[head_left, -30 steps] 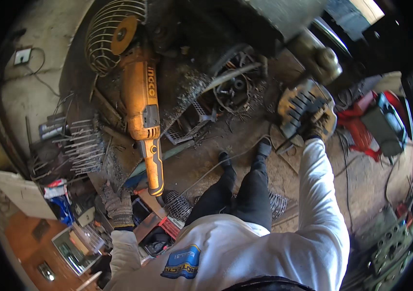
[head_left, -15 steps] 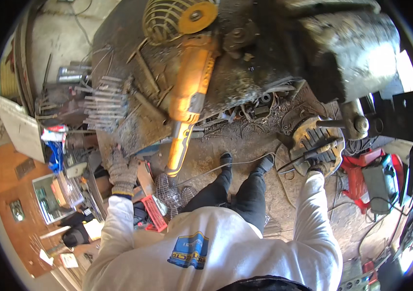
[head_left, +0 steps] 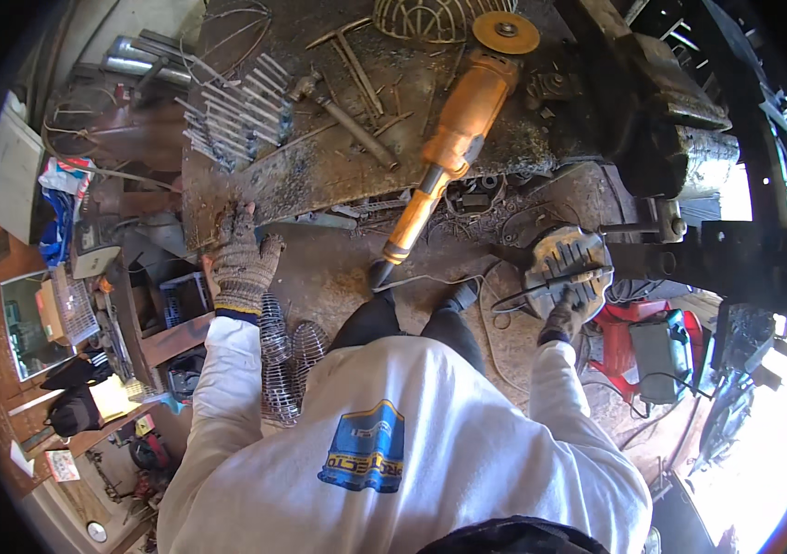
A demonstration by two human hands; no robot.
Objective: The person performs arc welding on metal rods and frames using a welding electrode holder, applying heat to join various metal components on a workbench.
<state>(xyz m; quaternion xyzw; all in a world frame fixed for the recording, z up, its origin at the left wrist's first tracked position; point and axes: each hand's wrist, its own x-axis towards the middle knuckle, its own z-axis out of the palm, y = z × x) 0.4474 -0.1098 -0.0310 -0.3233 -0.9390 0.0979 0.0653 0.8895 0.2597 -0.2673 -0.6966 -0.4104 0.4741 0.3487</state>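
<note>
My left hand (head_left: 246, 268), in a dirty knitted glove, is at the front edge of the workbench (head_left: 306, 198), its fingers spread and nothing visible in them. Over on the right, my gloved right hand (head_left: 563, 319) is at the lower rim of a round slotted metal piece (head_left: 552, 258), with fingers bent over its face; part of the grip is hidden. An orange angle grinder (head_left: 467, 120) with a yellow disc (head_left: 506, 32) lies on the bench, away from both hands. Its handle juts past the front edge. A hammer (head_left: 352, 120) lies left of it.
Several metal rods (head_left: 236, 115) stand in rows on the bench's left. A wire cage (head_left: 421, 17) is at the back. Wire baskets (head_left: 278, 360) stand below my left arm. A heavy vise (head_left: 679, 120) rises at right; a red chair (head_left: 617, 351) and a cable (head_left: 490, 342) are on the floor.
The whole view has shifted, showing more of the bench's left part. My left hand's fingers now show spread apart. My right hand stays at the round slotted piece.
</note>
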